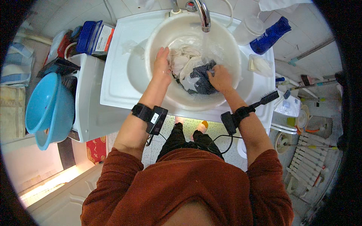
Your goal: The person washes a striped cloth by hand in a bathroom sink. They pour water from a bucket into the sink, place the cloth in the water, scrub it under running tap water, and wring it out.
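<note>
A large white plastic basin (192, 105) sits in the sink before me, with water running into it from a chrome faucet (204, 17). Inside lie a wet off-white cloth (181, 60) and a dark, finely striped cloth (205, 82) with a pale patch. My right hand (221, 78) pinches the striped cloth near its right edge, its thumb and fingers closed together. Along the basin's inner left side rests my left hand (161, 65), its fingers extended beside the off-white cloth and gripping nothing that I can see.
On the white sink counter (118, 70) stand a clear plastic container (249, 29), a blue bottle (271, 35) and a soap bar on a dish (260, 66). A black brush (265, 99) lies near my right forearm. Blue basins (46, 110) hang over the left side.
</note>
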